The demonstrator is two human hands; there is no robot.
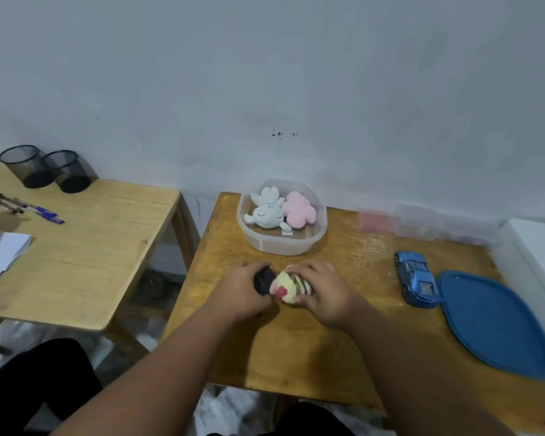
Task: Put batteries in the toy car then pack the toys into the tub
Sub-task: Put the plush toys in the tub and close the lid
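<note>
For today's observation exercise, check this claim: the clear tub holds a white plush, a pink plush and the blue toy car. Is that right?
Not quite. The tub holds the white plush and the pink plush, but the blue toy car is not inside. It lies on the table, beside the blue lid. The head view shows this.

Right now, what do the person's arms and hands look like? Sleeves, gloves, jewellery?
Both forearms are bare to the frame edge; no sleeves show. The left hand and right hand wear no gloves. No watch, bracelet or ring is visible on the wrists or fingers.
</note>
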